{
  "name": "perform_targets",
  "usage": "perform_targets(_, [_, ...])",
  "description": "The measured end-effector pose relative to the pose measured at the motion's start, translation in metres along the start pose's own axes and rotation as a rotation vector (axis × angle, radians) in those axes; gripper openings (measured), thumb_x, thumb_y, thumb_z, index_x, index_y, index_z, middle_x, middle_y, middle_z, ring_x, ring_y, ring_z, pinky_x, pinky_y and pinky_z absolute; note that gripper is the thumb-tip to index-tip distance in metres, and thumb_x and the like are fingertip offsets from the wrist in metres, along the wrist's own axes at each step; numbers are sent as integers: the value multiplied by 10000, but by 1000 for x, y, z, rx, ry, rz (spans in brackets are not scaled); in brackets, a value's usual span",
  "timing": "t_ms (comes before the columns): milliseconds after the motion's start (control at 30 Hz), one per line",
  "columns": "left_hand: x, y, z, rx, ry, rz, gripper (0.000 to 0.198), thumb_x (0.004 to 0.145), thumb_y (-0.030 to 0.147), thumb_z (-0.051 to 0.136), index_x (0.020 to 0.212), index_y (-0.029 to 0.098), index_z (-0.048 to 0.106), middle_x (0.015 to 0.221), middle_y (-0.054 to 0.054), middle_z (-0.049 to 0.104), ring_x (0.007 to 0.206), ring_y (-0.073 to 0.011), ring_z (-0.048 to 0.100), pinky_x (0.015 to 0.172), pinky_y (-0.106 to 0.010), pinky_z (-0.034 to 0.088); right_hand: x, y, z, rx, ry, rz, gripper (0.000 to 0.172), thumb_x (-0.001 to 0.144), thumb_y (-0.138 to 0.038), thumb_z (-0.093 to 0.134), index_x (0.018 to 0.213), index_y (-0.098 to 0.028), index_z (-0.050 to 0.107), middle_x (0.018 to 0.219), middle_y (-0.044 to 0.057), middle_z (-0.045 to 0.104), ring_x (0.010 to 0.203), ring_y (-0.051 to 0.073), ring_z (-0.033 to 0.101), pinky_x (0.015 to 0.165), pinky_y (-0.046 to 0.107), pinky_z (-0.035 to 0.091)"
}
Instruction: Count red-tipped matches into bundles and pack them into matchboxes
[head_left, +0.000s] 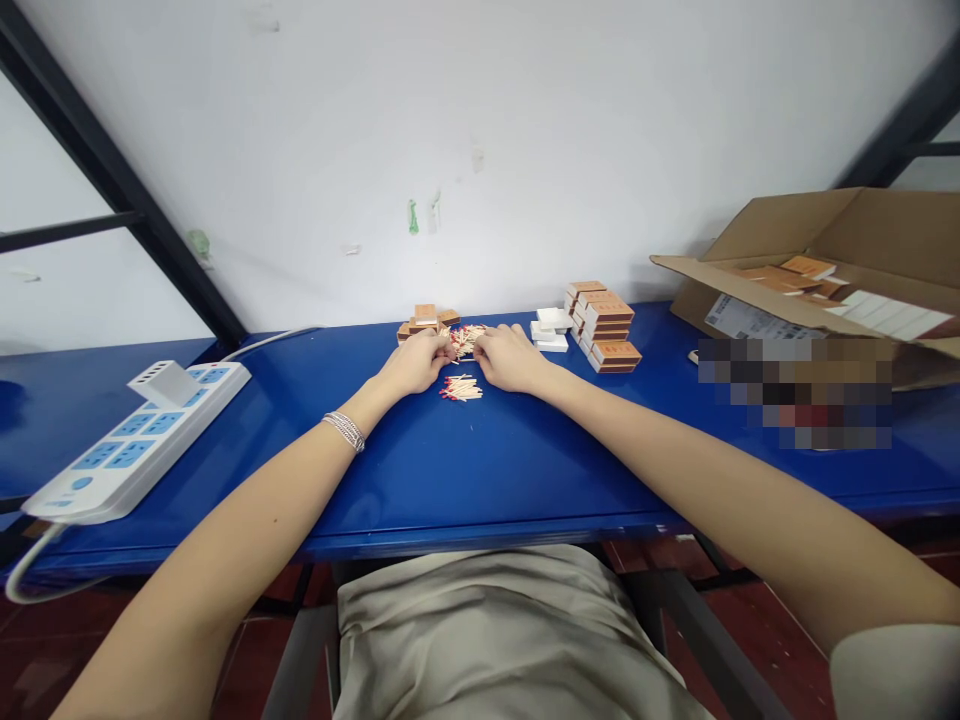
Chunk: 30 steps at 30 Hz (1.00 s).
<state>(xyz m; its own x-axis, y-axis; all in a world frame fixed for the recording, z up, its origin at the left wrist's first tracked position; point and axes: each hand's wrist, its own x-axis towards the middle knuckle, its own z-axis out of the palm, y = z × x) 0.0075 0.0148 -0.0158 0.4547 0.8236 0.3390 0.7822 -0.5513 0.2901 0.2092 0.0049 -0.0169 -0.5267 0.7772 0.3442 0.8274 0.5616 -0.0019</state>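
Observation:
A heap of red-tipped matches [466, 338] lies on the blue table between my two hands. My left hand [420, 361] is at the heap's left side, fingers curled in and pressed together at the matches. From the right, my right hand [510, 358] reaches the same heap with its fingers bent and closed. What either set of fingertips pinches is too small to make out. Nearer to me, a smaller bunch of matches [461, 388] rests on the table, mostly lined up. Behind my left hand sit a few brown matchboxes [425, 314].
White matchbox trays [551, 330] stand right of my right hand, beside stacked brown matchboxes [606, 325]. An open cardboard box [720, 265] holding more matchboxes is far right, near a blurred patch. A white power strip [142, 435] lies left. A wall [480, 150] rises behind the table.

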Motion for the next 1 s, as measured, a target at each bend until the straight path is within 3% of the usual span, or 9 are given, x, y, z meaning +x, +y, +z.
perform_targets(167, [0,1,0,-15,0,-7,151,849,138,542,896,178,679,947,-72,619,797,-195,585,769,-353,484,-4,6,-14,43,-26,55,221,875,-121,476,888,-146,695,1003,149,712,953,296,611,821,392,348])
perform_targets(433, [0,-3,-2,-48,14,18,138,844,126,527,884,169,651,915,-64,596,855,-200,569,853,-370,481,-10,-2,-14,431,-39,-20,137,770,-140,609,774,-204,730,771,4,729,675,153,605,691,272,416])
perform_targets(733, [-7,14,-10,-142,27,85,92,893,172,515,898,170,607,910,-66,633,897,-208,571,845,-360,469,-10,-3,-5,490,165,35,107,820,-218,623,868,-170,706,818,32,722,690,147,601,706,269,423])
perform_targets(867, [-9,25,-10,-194,20,78,97,895,149,495,932,168,583,950,-66,647,878,-192,594,831,-345,479,-9,-6,-6,489,162,33,115,815,-150,577,817,-169,691,756,24,704,692,150,606,711,265,414])
perform_targets(1000, [-7,21,-10,-238,46,-4,147,922,161,439,1010,169,557,986,-63,658,903,-187,609,842,-337,483,-8,0,-13,450,99,61,134,806,-133,567,816,-164,696,771,38,706,694,158,609,702,271,413])
